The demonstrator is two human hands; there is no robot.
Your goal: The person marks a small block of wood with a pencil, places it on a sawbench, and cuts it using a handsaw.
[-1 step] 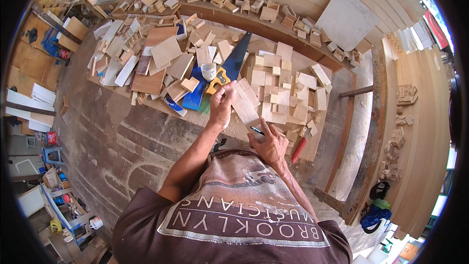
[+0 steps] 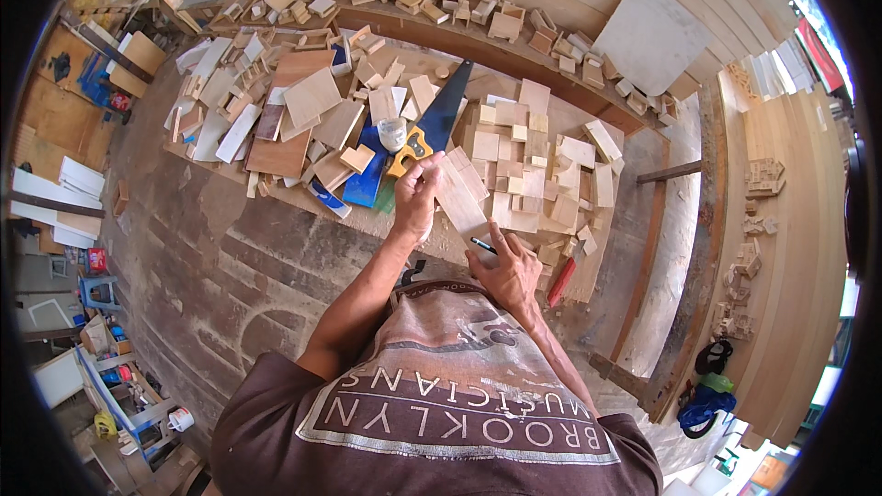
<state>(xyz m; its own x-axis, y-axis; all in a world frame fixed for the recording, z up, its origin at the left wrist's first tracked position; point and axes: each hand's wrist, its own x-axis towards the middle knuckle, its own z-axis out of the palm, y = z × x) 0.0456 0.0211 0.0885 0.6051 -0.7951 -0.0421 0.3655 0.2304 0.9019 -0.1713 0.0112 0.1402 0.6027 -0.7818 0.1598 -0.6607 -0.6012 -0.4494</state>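
Observation:
My left hand point(image 2: 418, 197) grips one long side of a flat, pale wooden board point(image 2: 460, 197), thumb and fingers closed on it. At the board's near end is my right hand point(image 2: 510, 266), a dark pen with a light tip point(image 2: 482, 245) held in its fingers. The index finger of that hand stretches to the board's corner. Just beyond my left hand lies a handsaw point(image 2: 446, 108) with a yellow handle, beside a white tub point(image 2: 392, 135). To the right, small wooden blocks point(image 2: 514, 152) are grouped on the worktop. A slim red object point(image 2: 561, 282) lies near my right hand.
Loose offcuts point(image 2: 312, 96) and blue pieces point(image 2: 366, 170) crowd the worktop's left half. Small wooden box-like pieces point(image 2: 506, 23) line a ledge at the back. A pale panel point(image 2: 654, 35) leans at the far right, and long planks point(image 2: 797, 266) stand along the right side.

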